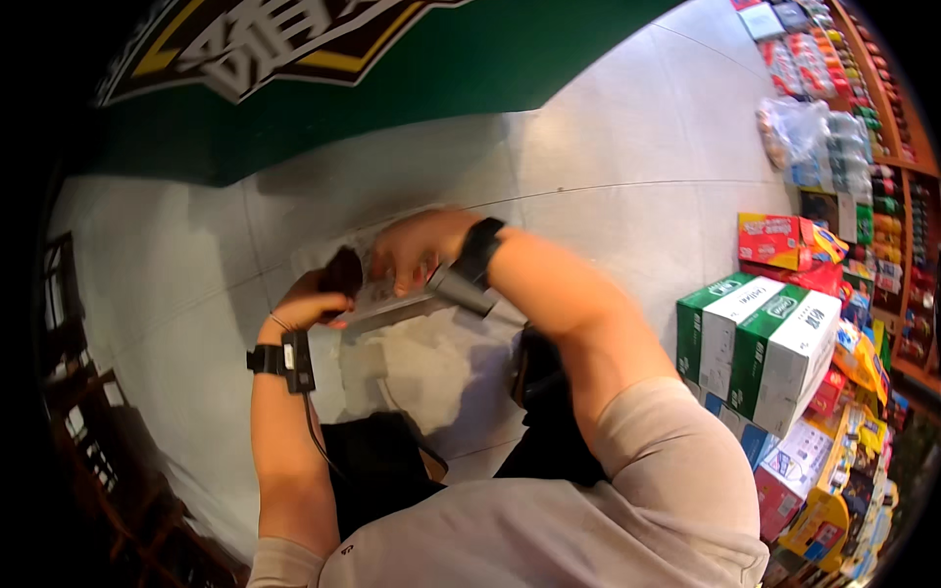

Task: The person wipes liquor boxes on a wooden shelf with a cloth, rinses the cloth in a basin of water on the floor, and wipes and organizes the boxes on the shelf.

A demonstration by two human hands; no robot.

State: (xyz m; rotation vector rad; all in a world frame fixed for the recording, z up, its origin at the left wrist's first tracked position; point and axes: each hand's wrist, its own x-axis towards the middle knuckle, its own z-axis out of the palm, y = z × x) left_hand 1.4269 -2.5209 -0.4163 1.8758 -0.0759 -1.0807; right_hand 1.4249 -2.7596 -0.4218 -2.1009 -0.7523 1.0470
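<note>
My left hand (312, 301) grips a dark brown object (344, 270), too blurred to name more exactly. It is at the left end of a clear plastic container (386, 316) on the floor. My right hand (419, 246) is over the container, fingers pointing down into it. Motion blur hides whether those fingers hold anything. Small dark and pale things show through the container, but I cannot make them out. A crumpled whitish plastic bag or sheet (434, 375) lies between the container and my feet.
A green panel (441, 95) with large printed characters stands ahead. To the right are stacked green-and-white cartons (757, 349), a red box (768, 239), wrapped bottles (845, 154) and wooden shelves of drinks (889, 213). Dark racks (88, 441) stand at the left on the tiled floor (625, 213).
</note>
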